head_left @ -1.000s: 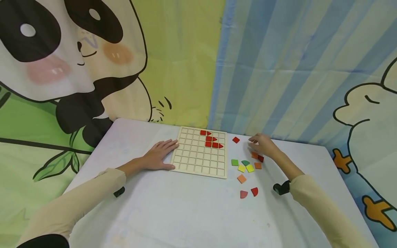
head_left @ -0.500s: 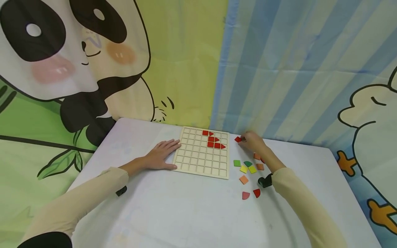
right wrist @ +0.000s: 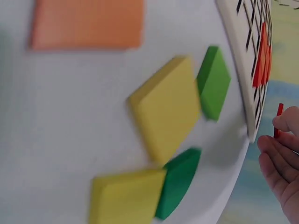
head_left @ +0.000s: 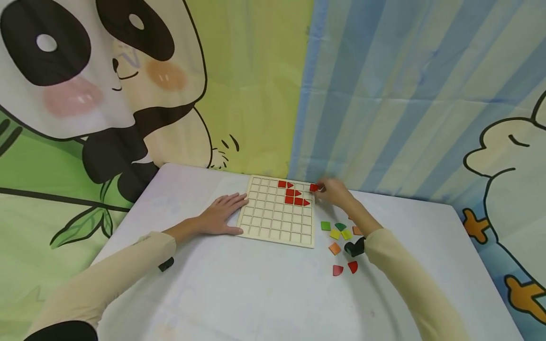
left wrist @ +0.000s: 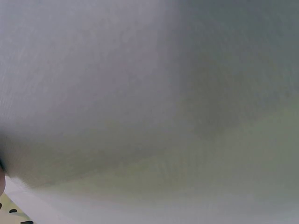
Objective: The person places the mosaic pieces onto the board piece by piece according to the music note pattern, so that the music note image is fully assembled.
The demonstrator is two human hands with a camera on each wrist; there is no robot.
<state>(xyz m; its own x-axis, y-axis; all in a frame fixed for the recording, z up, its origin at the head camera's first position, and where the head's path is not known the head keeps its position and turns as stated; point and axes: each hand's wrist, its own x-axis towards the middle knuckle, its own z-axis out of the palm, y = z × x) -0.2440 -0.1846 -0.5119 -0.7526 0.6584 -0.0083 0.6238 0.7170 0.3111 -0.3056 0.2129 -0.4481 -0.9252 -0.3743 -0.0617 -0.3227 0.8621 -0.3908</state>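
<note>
A pale wooden grid board (head_left: pixel 273 222) lies on the white table, with red square and triangle tiles (head_left: pixel 294 193) set in its upper right cells. My left hand (head_left: pixel 218 215) is spread flat, its fingertips and thumb touching the board's left edge. At the board's upper right corner, my right hand (head_left: pixel 334 192) pinches a red square tile (head_left: pixel 313 187) between thumb and fingers. That same tile (right wrist: pixel 279 120) appears edge-on in the right wrist view, held in the hand (right wrist: pixel 286 151). The left wrist view shows mostly blurred white surface.
Loose tiles lie right of the board: a light green square (head_left: pixel 325 226), a dark green piece (head_left: pixel 340 226), yellow squares (head_left: pixel 334 234), an orange square (head_left: pixel 334 248), and pink and red quarter rounds (head_left: pixel 352 267). A patterned curtain (head_left: pixel 384 94) hangs behind the table (head_left: pixel 239 293).
My right hand has moved left, picked up the loose red square tile from the table and carried it to the board's upper right corner. The left hand has stayed at the board's edge.
</note>
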